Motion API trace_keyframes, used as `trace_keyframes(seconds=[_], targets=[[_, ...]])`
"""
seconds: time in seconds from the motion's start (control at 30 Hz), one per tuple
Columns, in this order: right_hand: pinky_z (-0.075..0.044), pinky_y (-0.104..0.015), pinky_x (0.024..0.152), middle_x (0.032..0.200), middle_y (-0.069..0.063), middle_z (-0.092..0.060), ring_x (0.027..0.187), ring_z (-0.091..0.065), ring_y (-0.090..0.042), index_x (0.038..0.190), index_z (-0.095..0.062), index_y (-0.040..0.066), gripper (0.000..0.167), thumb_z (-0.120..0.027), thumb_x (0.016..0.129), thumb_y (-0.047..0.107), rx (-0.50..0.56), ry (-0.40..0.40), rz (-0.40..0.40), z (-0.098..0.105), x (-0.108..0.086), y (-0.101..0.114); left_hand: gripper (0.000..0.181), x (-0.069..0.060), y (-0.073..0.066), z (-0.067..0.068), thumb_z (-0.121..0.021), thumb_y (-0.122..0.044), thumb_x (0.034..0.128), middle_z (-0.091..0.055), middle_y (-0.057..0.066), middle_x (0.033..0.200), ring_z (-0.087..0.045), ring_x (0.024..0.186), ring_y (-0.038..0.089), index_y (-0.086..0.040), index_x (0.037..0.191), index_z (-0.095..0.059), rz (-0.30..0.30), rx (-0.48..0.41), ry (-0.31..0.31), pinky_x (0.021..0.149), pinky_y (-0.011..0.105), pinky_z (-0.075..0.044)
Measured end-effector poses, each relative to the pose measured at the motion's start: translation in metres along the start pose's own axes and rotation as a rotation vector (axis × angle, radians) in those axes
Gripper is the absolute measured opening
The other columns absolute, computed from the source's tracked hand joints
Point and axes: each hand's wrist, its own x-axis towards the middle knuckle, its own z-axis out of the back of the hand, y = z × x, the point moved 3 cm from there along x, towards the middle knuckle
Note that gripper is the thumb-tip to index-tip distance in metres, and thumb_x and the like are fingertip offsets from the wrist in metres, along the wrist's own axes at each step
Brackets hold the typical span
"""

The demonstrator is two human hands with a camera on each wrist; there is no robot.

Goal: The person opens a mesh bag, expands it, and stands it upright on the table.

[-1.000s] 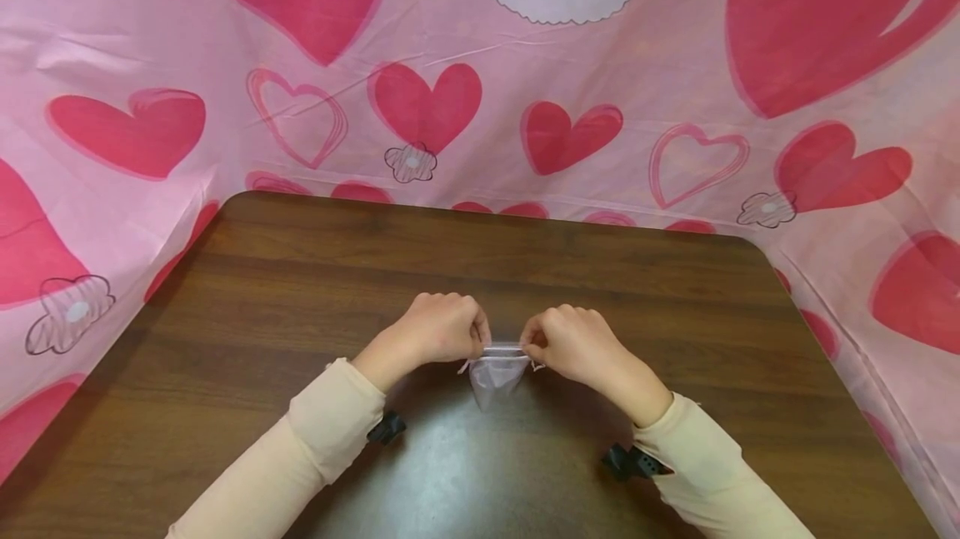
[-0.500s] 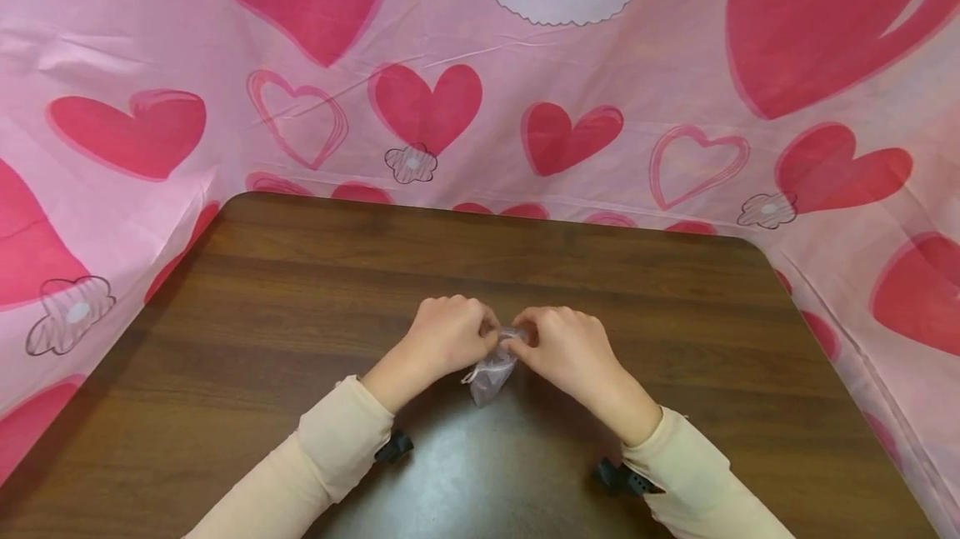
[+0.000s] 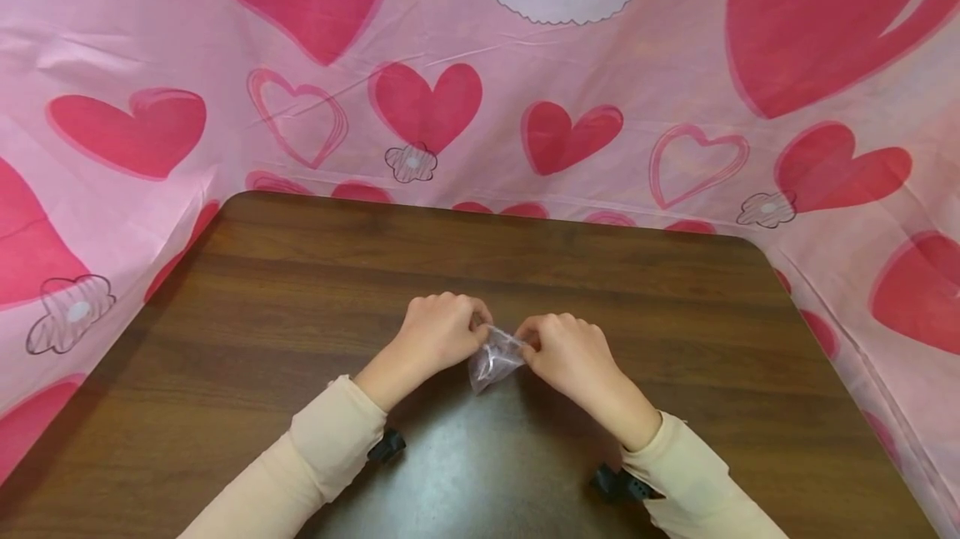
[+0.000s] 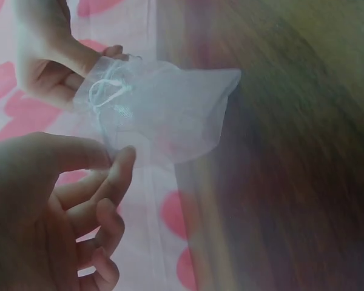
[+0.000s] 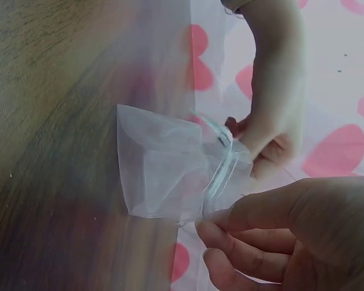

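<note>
A small sheer white drawstring pouch (image 3: 495, 362) hangs between my two hands, its mouth edge uppermost and its body tapering down in the head view. My left hand (image 3: 442, 332) pinches one end of the mouth between thumb and fingertips. The opposite end is pinched by my right hand (image 3: 573, 349). In the left wrist view the pouch (image 4: 176, 112) looks see-through, with a loop of white cord (image 4: 109, 91) near its mouth. White cords (image 5: 221, 173) also run along the gathered band in the right wrist view. I see nothing inside the pouch.
A brown wood-grain table (image 3: 360, 256) lies under both hands. Pink fabric (image 3: 495, 31) printed with red hearts rises behind the table and along its sides. A black device sits under each cuff, the left device (image 3: 387, 446) and the right device (image 3: 622, 482).
The hands first came closer together and bunched the pouch's mouth, then drew slightly apart again. The pouch's mouth now slants down to the right, where it was level before.
</note>
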Motion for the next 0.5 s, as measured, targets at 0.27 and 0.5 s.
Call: trace_keyframes(seconds=[0.27, 0.5], targets=[[-0.039, -0.033, 0.05, 0.065, 0.011, -0.059, 0.056, -0.048, -0.012, 0.086, -0.076, 0.019, 0.005, -0.076, 0.082, 0.015, 0.028, 0.048, -0.014, 0.0045, 0.0014, -0.0034, 0.008, -0.0032, 0.0057, 0.0042, -0.07, -0.023, 0.0838, -0.058, -0.017, 0.064, -0.056, 0.061, 0.009, -0.029, 0.084, -0.074, 0.002, 0.008, 0.075, 0.053, 0.034, -0.042], [-0.041, -0.033, 0.05, 0.068, 0.01, -0.062, 0.057, -0.051, -0.012, 0.088, -0.077, 0.018, 0.005, -0.075, 0.084, 0.017, 0.033, 0.013, -0.007, 0.0081, 0.0013, -0.0069, 0.006, -0.0036, 0.0056, 0.0069, -0.071, -0.026, 0.0845, -0.06, -0.018, 0.067, -0.055, 0.062, 0.006, -0.03, 0.082, -0.074, -0.005, -0.016, 0.059, 0.055, 0.034, -0.043]])
